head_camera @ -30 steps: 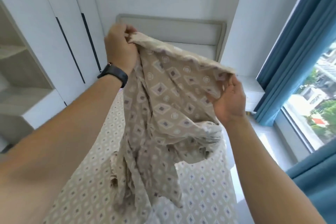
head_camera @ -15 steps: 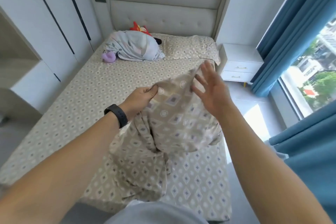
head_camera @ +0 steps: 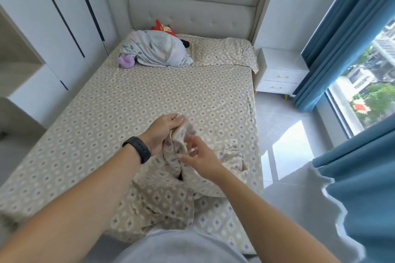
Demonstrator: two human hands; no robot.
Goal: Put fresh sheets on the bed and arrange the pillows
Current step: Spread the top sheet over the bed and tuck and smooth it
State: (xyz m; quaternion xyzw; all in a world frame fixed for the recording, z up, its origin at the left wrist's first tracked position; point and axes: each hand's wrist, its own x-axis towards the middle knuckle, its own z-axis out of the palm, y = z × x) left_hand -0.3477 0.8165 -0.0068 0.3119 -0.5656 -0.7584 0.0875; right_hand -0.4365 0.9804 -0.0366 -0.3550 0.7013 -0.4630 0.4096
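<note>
1. Bed fills the view, its patterned fitted sheet already spread flat.
2. Pillow lies at the headboard, beside a bundled cloth.
3. Pillowcase is crumpled at the foot; it could slip back into a heap if released.
4. Left hand has its grip clamped on a pillowcase edge.
5. Right hand has fingers apart, just touching the fabric; it may miss the opening.

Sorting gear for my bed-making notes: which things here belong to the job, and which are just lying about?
Belongs: loose patterned cover gripped by left hand, right hand reaching, fitted sheet, pillow.
Lying about: grey bundle, red toy, purple toy, nightstand, curtains.
</note>
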